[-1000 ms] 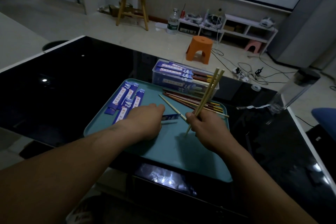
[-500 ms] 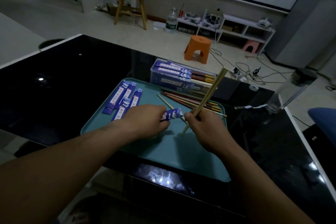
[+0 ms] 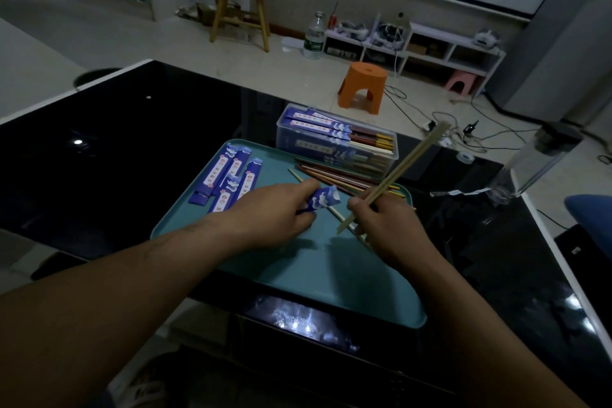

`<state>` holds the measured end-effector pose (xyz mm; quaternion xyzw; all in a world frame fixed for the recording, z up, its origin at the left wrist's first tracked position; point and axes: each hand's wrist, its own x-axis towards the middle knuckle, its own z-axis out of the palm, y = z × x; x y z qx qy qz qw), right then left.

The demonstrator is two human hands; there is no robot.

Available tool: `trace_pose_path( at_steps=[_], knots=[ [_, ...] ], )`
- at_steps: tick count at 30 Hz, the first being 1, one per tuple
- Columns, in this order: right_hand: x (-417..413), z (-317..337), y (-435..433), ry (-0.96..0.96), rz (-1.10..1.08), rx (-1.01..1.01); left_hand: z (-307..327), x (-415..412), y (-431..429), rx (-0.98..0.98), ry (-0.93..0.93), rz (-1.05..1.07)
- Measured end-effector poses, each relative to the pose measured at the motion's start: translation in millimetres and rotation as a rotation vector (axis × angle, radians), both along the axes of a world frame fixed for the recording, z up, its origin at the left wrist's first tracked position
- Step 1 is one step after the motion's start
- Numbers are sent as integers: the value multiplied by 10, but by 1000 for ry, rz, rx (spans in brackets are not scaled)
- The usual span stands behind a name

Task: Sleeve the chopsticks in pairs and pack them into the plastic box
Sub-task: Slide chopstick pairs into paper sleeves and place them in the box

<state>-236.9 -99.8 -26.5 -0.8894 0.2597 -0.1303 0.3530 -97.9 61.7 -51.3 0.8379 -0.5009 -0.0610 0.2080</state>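
Over tray [image 3: 298,275], chopsticks [image 3: 397,171] slant up-right, sleeve [image 3: 323,200] rightward

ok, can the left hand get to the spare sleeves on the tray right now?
Reach, likely yes: spare sleeves lie just beside the left hand, nothing between. But it pinches a sleeve.

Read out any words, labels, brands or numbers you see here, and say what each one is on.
No text here is legible.
On the loose sleeves on the tray: a white strip of printed characters, too blurred to read.
On the sleeved pairs in the plastic box: the same strip, too blurred.
On the sleeve in the left hand: only a white pattern shows.
On the water bottle: a green label, too small.
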Motion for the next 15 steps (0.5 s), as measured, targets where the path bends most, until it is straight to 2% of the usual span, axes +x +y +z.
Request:
trace_pose_path(
  at_steps=[4,11,15],
  knots=[
    [-4,90,-82,-188,-75,254,5,16,-5,18,15,20],
    [-22,200,-165,-408,-167,700,-16,19,-7,18,-75,47],
    [-23,216,-154,-434,-164,802,14,5,7,-23,-66,45]
  ],
)
